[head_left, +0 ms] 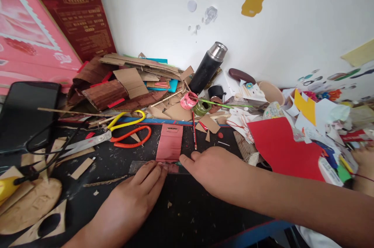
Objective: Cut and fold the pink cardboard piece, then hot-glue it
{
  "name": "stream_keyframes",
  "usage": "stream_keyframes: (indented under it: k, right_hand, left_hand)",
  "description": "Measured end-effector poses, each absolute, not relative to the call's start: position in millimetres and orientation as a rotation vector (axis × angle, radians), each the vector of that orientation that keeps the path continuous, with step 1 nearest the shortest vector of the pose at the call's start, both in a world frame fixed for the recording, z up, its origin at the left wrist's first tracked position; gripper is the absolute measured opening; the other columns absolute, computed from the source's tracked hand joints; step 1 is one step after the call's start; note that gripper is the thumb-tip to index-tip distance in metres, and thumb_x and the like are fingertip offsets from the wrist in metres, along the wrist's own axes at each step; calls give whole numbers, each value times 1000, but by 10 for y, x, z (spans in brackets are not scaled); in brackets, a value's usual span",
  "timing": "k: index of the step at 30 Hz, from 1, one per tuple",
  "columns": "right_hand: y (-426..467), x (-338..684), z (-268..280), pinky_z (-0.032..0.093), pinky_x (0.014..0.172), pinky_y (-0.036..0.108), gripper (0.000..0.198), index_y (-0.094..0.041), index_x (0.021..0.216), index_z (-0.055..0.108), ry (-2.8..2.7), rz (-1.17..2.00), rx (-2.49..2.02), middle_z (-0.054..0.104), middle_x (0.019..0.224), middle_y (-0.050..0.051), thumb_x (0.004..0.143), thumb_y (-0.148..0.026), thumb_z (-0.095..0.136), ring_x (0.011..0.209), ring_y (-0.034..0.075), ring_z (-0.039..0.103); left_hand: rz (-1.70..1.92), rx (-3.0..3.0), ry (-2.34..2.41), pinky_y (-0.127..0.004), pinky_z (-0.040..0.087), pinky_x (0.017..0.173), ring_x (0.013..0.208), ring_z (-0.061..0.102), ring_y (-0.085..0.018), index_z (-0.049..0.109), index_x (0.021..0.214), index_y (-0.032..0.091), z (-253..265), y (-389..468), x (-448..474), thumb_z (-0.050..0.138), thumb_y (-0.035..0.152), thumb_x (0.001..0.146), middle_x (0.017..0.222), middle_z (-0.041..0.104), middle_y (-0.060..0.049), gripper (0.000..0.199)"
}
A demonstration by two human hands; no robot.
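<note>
A piece of red-painted cardboard (170, 143) with a small slot near its top lies on the black table. Across its lower edge runs a clear, ruler-like plastic strip (136, 167). My left hand (134, 191) presses down on this strip, fingers close together and bent at the tips. At the cardboard's lower right corner is my right hand (213, 170), index finger pointing left and the other fingers curled in. A bit of green shows by that fingertip; whatever the hand grips is hidden. A red pencil (194, 131) lies just above it.
Big scissors (112, 135) with yellow and red handles lie open at left, beside a black phone (26, 115). Behind stand paint jars (189, 101), a black flask (208, 67) and piled cardboard scraps (131, 82). Red paper (286, 146) lies right; another person's hand (364, 166) shows at the edge.
</note>
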State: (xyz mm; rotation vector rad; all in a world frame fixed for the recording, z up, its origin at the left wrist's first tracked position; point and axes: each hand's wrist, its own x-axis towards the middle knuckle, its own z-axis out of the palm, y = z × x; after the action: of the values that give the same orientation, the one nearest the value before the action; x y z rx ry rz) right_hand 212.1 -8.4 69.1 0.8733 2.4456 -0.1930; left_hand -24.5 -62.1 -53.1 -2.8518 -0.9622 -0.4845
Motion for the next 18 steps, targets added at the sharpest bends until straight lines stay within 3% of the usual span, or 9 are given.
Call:
stream_keyframes:
  k: [18]
  right_hand:
    - [-136,2224,673,37,50,33,48,-10,134,60,2451,-204,902,75,93,9,87,-7,65,70,23,73]
  left_hand:
    - [-531,-2833,-940,-34,60,95,123,68,-27,66,134,10,-555,-617,-263,38,1,93,126,75,-14,51]
